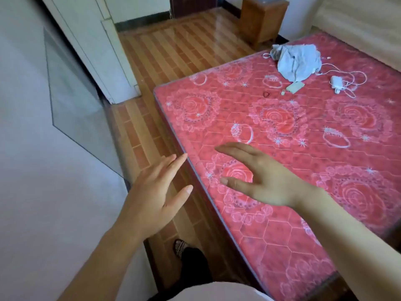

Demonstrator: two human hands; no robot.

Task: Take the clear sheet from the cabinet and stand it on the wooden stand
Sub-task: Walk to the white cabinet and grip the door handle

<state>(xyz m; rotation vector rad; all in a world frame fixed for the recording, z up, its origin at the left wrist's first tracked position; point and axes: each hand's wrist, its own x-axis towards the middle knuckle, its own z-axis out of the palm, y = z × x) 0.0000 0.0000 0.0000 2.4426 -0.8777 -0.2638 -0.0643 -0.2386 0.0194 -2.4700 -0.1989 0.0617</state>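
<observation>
Sheet stands against wall, left hand just right of it, right hand farther right, both spread, holding nothing.

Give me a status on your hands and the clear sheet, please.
Open and empty: left hand, right hand. Leaning on wall by left hand: clear sheet. Nothing in between.

Mattress, red with rose pattern, bearing at its far end 1 crumpled pale-blue cloth, 1 white charger with tangled white cable, 1 small pale card and 1 small red ring; alongside, striped wood-look floor bearing 1 wooden stand.
</observation>
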